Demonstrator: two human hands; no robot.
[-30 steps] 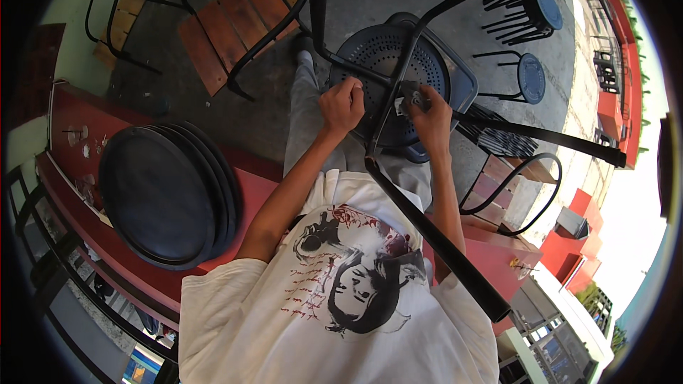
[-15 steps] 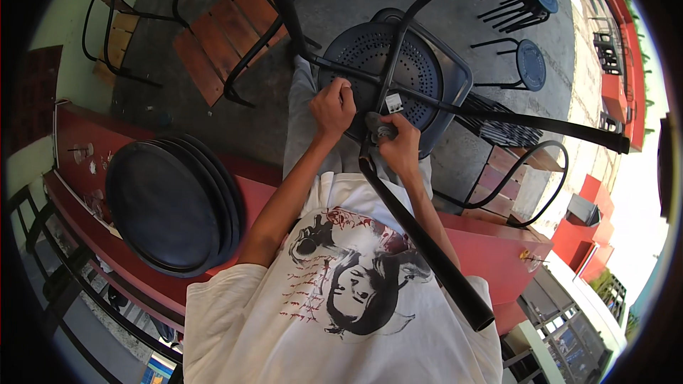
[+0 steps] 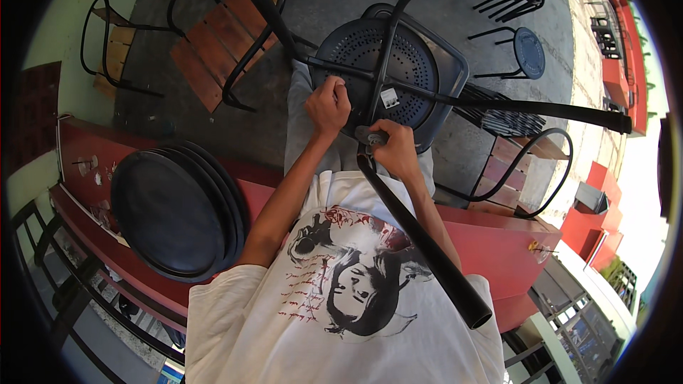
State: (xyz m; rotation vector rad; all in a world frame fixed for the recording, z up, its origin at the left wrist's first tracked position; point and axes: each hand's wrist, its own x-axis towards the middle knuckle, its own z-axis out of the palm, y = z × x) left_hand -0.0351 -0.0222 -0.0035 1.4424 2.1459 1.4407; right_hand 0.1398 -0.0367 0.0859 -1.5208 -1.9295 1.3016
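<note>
A black metal stool point(image 3: 420, 57) lies upside down before me, its round perforated seat underneath and its legs spreading outward. My left hand point(image 3: 329, 107) is closed over the near left edge of the seat, below a crossbar; its fingertips are hidden. In my right hand point(image 3: 395, 144) is a dark grey, pad-like piece point(image 3: 368, 135), pressed where the near leg joins the frame. The exact kind of this piece is unclear. The near leg point(image 3: 427, 245) slants down past my shirt toward the lower right. A white label point(image 3: 390, 98) sits on the seat's underside.
Several round black seats or trays point(image 3: 171, 213) are stacked on a red ledge point(image 3: 477, 249) to my left. Wooden-slat chairs point(image 3: 220, 50) stand at far left, another chair point(image 3: 509, 171) at right. Blue-topped stools point(image 3: 530, 53) stand at far right. A frame-like black seat point(image 3: 459, 71) is beneath the stool.
My right hand and the grey piece have shifted slightly left and nearer along the joint. The left hand keeps its hold. The view has shifted a little.
</note>
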